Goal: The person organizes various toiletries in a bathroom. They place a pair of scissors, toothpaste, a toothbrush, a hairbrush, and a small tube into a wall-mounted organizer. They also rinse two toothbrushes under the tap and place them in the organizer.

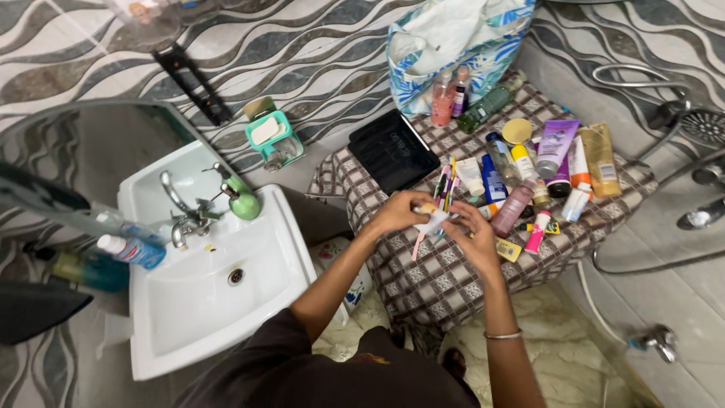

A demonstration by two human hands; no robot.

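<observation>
- a person in a dark top stands over a checked cloth-covered surface [445, 279], both hands meeting above its near middle.
- the left hand [399, 213] is curled around a small white packet [432, 223], fingers closed on its left end.
- the right hand [470, 240] pinches the packet's other end from the right; a thin bangle [503, 335] circles that wrist.
- a pink strip [417, 245] hangs down from the packet, just below the left hand.
- just beyond the hands lies a bunch of coloured sticks [447, 185], too small to tell what they are.
- beyond the left hand, a black tray [393, 151] rests flat on the surface.
- right of the right hand, tubes and bottles lie crowded together: a purple tube [557, 143], an orange tube [601, 159], a pink bottle [515, 205] and a small yellow packet [509, 249] nearest the fingers.
- further beyond, a blue and white patterned bag [453, 38] stands against the wall, small bottles in front of it.
- well left of the left hand, a white sink [204, 302] with a metal tap [183, 215] and a green soap dispenser [243, 200] on its rim.
- far right of the hands, a shower head [702, 125] and hose hang by the tiled wall.
</observation>
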